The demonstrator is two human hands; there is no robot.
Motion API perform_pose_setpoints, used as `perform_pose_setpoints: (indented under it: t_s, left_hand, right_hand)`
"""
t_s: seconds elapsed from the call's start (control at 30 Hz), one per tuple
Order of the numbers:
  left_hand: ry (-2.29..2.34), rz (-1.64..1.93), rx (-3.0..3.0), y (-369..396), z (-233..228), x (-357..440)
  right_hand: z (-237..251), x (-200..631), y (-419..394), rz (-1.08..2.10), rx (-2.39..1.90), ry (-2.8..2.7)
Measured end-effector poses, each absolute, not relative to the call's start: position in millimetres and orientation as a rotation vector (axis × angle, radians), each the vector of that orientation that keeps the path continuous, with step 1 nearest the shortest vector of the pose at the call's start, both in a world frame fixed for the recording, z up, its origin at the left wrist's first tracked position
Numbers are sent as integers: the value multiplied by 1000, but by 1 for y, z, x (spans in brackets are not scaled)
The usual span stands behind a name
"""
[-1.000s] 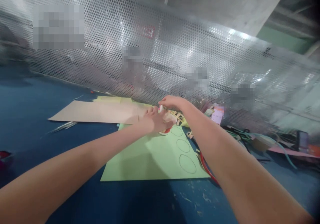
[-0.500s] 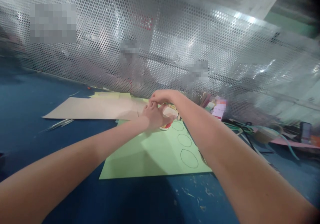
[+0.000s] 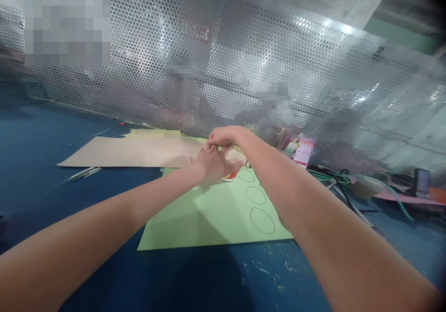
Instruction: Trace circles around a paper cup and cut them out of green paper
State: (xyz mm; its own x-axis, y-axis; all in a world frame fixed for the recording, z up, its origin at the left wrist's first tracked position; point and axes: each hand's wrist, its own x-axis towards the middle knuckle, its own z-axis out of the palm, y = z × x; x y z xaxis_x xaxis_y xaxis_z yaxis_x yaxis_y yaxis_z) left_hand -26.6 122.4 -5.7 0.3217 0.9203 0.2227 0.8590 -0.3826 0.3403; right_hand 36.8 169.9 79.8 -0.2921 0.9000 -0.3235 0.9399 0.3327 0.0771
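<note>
Sheet of green paper [image 3: 195,219], two hands at its far part

The sheet lies on a blue surface [image 3: 167,277], with three hand-drawn loops [image 3: 262,220] along its right side. To the right of the sheet, past some tangled cords [image 3: 327,176], sits a brown rounded object [image 3: 362,187]; whether it is hollow or holds anything is too blurred to tell.

The left hand [image 3: 213,164] is opened out, its thumb spread from the fingers, and rests on a round white-and-red piece [image 3: 238,156] at the sheet's far right part, beyond the nearest loops. The right hand [image 3: 223,136] is curled, its wrist bent, just beyond the left hand's fingertips; I cannot tell whether it holds anything, as its inner side is turned away.

The left hand covers much of the round piece, and the right forearm [image 3: 303,195] hides part of the sheet's right edge. A beige card [image 3: 135,151] overlaps the sheet's far left corner, with yellow paper [image 3: 149,133] partly hidden behind it. Beyond the sheet stands a perforated screen [image 3: 139,79]; shapes through it are indistinct.
</note>
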Motion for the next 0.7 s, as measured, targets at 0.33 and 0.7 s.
perform_pose_setpoints:
  t_s: [0.33, 0.7]
  left_hand:
    - [1656, 552, 2415, 120, -3, -27]
    - [1663, 469, 2439, 119, 0, -28]
  right_hand:
    - [76, 41, 181, -154, 1610, 2343]
    - [74, 63, 199, -152, 1698, 2430]
